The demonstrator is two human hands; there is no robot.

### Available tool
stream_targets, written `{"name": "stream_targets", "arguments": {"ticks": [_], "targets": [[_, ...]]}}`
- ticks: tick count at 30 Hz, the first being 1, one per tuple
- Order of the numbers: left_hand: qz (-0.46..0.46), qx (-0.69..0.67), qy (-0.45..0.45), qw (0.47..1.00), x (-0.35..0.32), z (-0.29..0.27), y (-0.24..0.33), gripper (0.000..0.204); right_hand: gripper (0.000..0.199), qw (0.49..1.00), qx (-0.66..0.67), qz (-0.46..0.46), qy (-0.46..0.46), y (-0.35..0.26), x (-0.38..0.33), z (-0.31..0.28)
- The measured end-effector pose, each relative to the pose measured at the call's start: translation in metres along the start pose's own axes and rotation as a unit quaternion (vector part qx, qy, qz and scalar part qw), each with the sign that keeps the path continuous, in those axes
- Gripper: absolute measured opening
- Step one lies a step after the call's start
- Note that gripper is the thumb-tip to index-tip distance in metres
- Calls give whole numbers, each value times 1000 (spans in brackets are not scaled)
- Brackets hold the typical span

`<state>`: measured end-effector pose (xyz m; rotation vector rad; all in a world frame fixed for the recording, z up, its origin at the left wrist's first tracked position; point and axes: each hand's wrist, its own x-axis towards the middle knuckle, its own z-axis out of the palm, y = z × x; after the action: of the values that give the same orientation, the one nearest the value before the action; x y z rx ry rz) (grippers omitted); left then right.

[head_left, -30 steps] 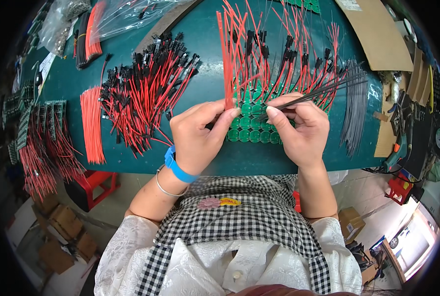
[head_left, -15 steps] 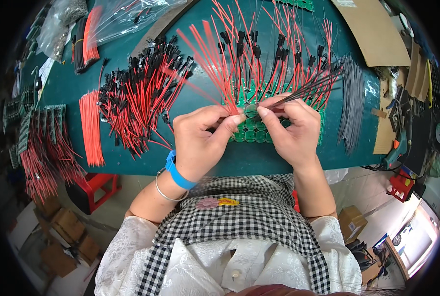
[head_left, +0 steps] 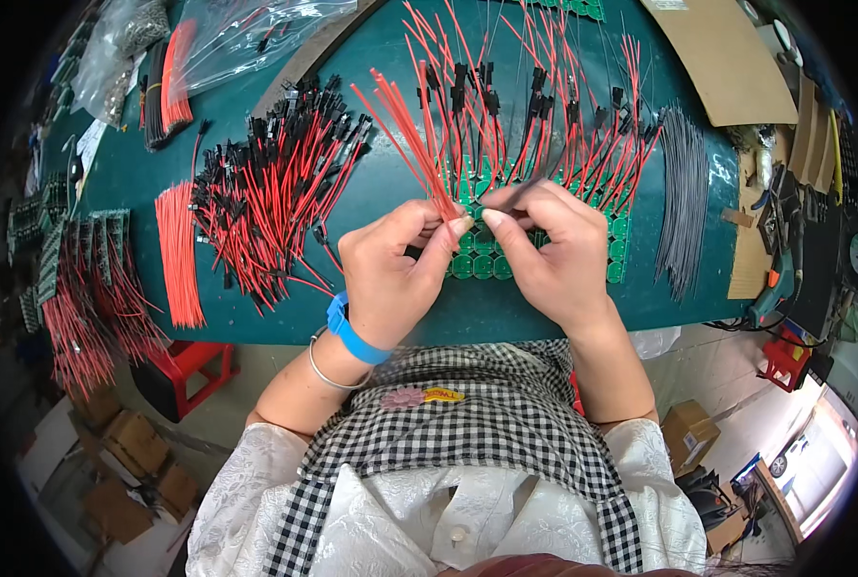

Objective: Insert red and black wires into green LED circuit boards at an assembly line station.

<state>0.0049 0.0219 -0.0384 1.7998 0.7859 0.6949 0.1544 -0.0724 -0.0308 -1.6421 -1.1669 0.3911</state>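
My left hand [head_left: 400,250] pinches a bundle of red wires [head_left: 405,135] that fans up and to the left. Beside it, my right hand [head_left: 544,250] is closed on black wires [head_left: 547,165], which look blurred. Both sets of fingertips are close together over a panel of small green circuit boards [head_left: 482,264]. Red and black wires with black connectors [head_left: 542,104] stand up from the rows of boards behind my hands. My fingers hide the wire ends.
Left of my hands lies a heap of red-black connector leads [head_left: 275,183]. Cut red wires [head_left: 177,255] lie farther left, near wired board panels [head_left: 102,279]. Grey-black wires [head_left: 683,202] lie right. Cardboard [head_left: 722,62] and a clear plastic bag [head_left: 256,43] are at the back.
My right hand has moved a little left, closer to my left hand. Its black wires have swung from pointing right to more upright. The red bundle has shifted slightly.
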Motion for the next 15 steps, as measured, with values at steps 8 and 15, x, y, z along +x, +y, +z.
{"name": "stream_targets", "arguments": {"ticks": [8,15], "targets": [[-6,-20,4,1000,-1,2,0,8,15,998,22,66,3,-1,-3,-9],[23,21,-4,1000,-1,1,-2,8,12,972,157,174,20,0,-10,-20]]}}
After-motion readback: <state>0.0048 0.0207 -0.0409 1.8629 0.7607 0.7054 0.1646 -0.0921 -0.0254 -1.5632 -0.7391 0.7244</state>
